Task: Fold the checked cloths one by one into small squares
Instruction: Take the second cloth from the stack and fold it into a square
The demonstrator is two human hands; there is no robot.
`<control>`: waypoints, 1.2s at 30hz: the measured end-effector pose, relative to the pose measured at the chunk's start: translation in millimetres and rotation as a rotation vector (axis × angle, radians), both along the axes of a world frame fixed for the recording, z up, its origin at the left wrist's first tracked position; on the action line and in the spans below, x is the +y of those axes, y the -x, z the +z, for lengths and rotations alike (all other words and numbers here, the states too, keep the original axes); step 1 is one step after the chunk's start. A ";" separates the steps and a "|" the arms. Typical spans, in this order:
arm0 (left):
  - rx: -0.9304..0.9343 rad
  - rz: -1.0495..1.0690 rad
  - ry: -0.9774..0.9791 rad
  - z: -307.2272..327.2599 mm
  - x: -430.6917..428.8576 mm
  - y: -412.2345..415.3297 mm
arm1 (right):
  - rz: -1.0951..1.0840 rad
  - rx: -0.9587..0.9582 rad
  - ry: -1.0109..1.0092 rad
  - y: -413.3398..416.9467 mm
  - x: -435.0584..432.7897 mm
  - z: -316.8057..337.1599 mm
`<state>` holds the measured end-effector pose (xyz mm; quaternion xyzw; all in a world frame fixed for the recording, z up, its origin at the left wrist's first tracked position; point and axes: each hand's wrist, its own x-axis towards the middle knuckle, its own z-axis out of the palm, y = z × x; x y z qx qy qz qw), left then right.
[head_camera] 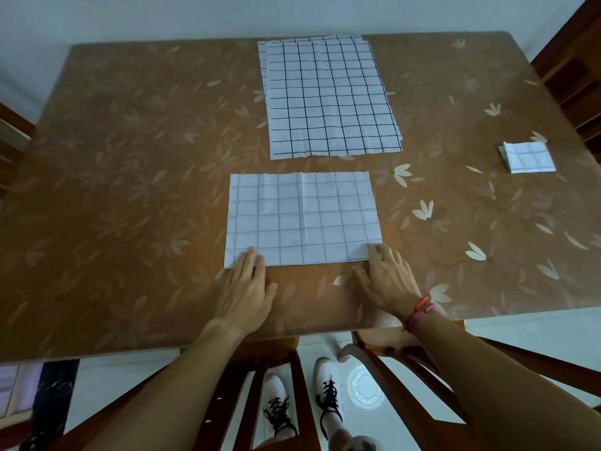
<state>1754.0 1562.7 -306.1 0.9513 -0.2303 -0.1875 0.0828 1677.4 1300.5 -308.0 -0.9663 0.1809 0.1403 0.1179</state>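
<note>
A white checked cloth, folded to a wide rectangle with faint grid lines, lies flat on the table in front of me. My left hand rests flat with its fingertips on the cloth's near left corner. My right hand, with a red band at the wrist, touches the near right corner, fingers spread. Behind this cloth lies a stack of unfolded checked cloths with dark grid lines. A small folded square pile sits at the right side of the table.
The table has a brown leaf-patterned cover. Wooden chairs stand at the far right, and chair backs sit under the near edge. My feet in white shoes show on the pale floor below.
</note>
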 end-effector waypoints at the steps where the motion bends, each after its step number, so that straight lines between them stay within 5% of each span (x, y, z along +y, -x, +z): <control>1: 0.010 -0.017 0.030 1.6 -9.4 -1.1 | -0.018 0.000 -0.005 -4.7 -1.1 1.6; 22: 0.022 -0.188 -0.040 -22.5 -63.5 -13.4 | -0.750 -0.015 -0.578 -59.9 -47.5 18.0; 29: 0.015 -0.181 -0.032 -23.3 -63.6 -12.7 | -0.790 -0.026 -0.469 -59.6 -45.9 21.6; 36: 0.016 -0.179 -0.030 -23.4 -63.8 -12.4 | -0.864 -0.026 -0.611 -62.2 -41.2 20.6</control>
